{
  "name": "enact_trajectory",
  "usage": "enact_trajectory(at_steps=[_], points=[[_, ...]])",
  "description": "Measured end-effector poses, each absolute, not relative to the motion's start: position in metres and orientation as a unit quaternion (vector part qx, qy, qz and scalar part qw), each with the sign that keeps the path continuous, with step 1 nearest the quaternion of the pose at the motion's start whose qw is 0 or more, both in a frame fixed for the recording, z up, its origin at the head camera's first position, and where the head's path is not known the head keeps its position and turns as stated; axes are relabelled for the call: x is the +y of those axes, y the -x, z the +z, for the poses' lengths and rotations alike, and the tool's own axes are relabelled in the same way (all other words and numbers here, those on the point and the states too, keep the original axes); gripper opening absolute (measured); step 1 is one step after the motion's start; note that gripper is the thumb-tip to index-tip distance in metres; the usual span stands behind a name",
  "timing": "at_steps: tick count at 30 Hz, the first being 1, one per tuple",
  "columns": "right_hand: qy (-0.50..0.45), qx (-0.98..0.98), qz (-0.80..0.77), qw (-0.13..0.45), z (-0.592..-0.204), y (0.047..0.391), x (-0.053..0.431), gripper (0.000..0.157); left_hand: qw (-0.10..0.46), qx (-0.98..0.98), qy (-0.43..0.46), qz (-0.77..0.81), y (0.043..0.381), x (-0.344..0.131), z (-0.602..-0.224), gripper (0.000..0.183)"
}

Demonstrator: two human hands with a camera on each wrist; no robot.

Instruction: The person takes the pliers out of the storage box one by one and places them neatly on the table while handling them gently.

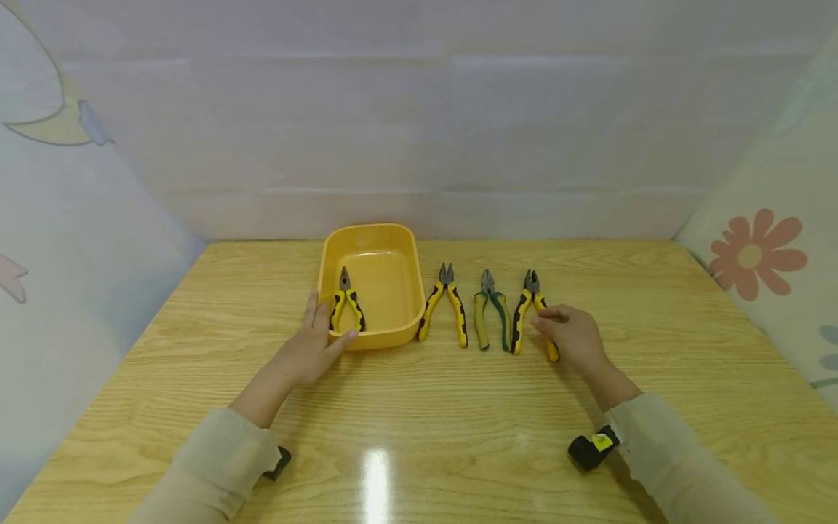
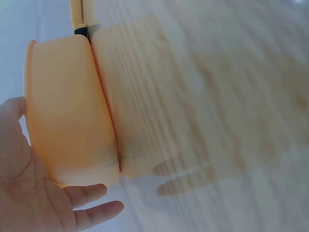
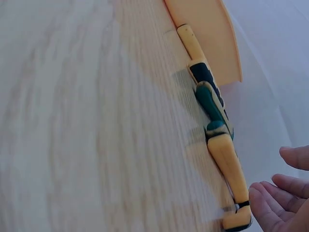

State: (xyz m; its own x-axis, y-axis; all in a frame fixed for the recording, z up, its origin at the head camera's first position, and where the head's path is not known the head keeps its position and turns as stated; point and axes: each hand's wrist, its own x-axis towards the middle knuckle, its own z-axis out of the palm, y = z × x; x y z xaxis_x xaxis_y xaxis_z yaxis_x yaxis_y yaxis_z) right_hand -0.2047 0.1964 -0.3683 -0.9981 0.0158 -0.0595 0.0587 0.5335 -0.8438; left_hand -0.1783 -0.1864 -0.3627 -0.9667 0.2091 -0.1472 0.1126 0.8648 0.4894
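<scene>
A yellow plastic bin [image 1: 393, 291] stands at the back of the table. My left hand [image 1: 313, 348] rests on its near left corner, with straight fingers along the side and the thumb at the front rim. Inside the bin lie long-nose pliers [image 1: 337, 309] with yellow and black handles. To the right of the bin lie yellow-black pliers [image 1: 461, 320], green-handled pliers [image 1: 480, 320] and rightmost yellow-black pliers [image 1: 520, 320], handles spread. Beside the rightmost pliers' right handle is my right hand [image 1: 576, 338], thumb and fingers apart in the right wrist view [image 3: 285, 203]; contact is unclear.
The wooden table [image 1: 445, 429] meets a pale cloth wall [image 1: 445, 145] just behind the bin. Printed side panels, one with a red flower [image 1: 749, 255], flank the table. A black wrist strap [image 1: 592, 449] is on the right arm.
</scene>
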Motion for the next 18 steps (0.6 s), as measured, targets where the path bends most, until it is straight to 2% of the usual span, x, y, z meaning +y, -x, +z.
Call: enact_trajectory(at_steps=[12,18], points=[[0.007,0.821,-0.57,0.029,-0.379,0.209,0.19,0.06,0.099,0.962,-0.081,0.242,0.178,-0.186,-0.362,0.084],[0.021,0.8,-0.598,0.04,-0.379,0.211,0.182,0.057,0.1,0.961,-0.077,0.245,0.177,-0.185,-0.361,0.083]])
